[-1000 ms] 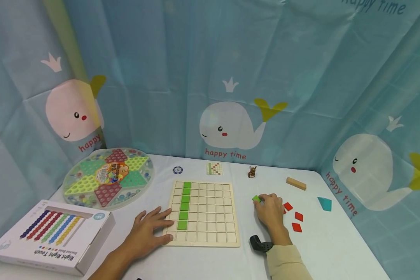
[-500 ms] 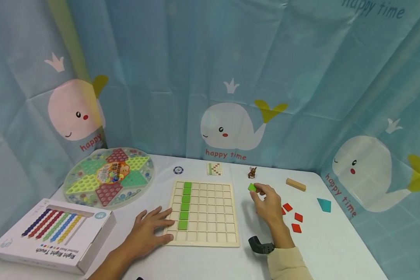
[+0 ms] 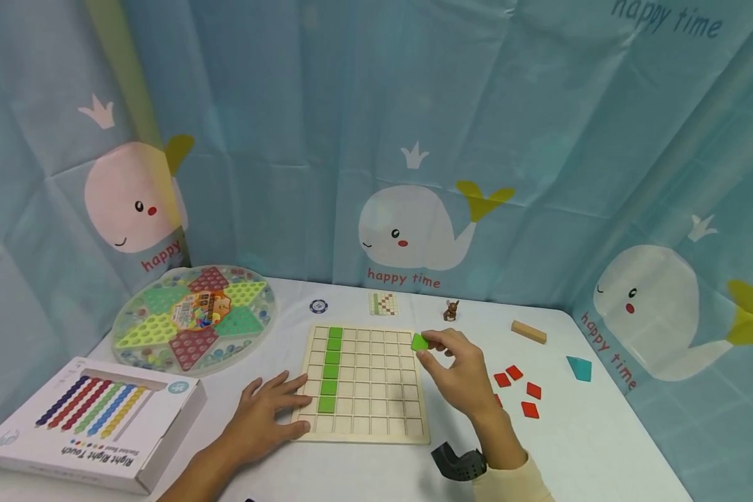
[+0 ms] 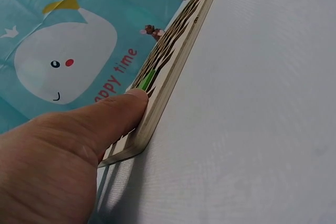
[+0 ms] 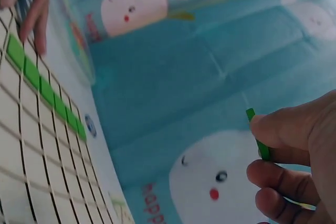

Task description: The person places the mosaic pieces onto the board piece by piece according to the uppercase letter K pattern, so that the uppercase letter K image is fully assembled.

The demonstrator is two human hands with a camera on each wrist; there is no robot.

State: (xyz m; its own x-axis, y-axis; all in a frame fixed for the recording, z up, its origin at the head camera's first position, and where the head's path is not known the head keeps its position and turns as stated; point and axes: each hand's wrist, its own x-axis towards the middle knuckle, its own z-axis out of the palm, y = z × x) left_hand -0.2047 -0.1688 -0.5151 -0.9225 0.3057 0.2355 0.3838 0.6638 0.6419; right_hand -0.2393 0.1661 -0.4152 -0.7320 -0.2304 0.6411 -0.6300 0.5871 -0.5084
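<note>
A wooden grid board (image 3: 376, 390) lies on the table, with several green square tiles (image 3: 330, 372) filling one column near its left side. My left hand (image 3: 266, 415) rests on the board's left edge, fingers spread; in the left wrist view its thumb presses the rim near a green tile (image 4: 147, 80). Between thumb and fingers my right hand (image 3: 458, 369) pinches a green tile (image 3: 420, 342), held over the board's far right corner. The right wrist view shows that pinched tile (image 5: 258, 135) edge-on, apart from the board.
Several red tiles (image 3: 530, 409) lie right of the board, with a teal piece (image 3: 579, 368) and a wooden block (image 3: 529, 332) beyond. Behind stand a small figurine (image 3: 451, 310), a pattern card (image 3: 384, 304) and a poker chip (image 3: 318, 306). A Chinese checkers board (image 3: 194, 317) and a box (image 3: 94, 425) occupy the left.
My right hand has lifted the green tile from beside the red tiles and carried it left to the board's far right corner. The left hand has stayed in place.
</note>
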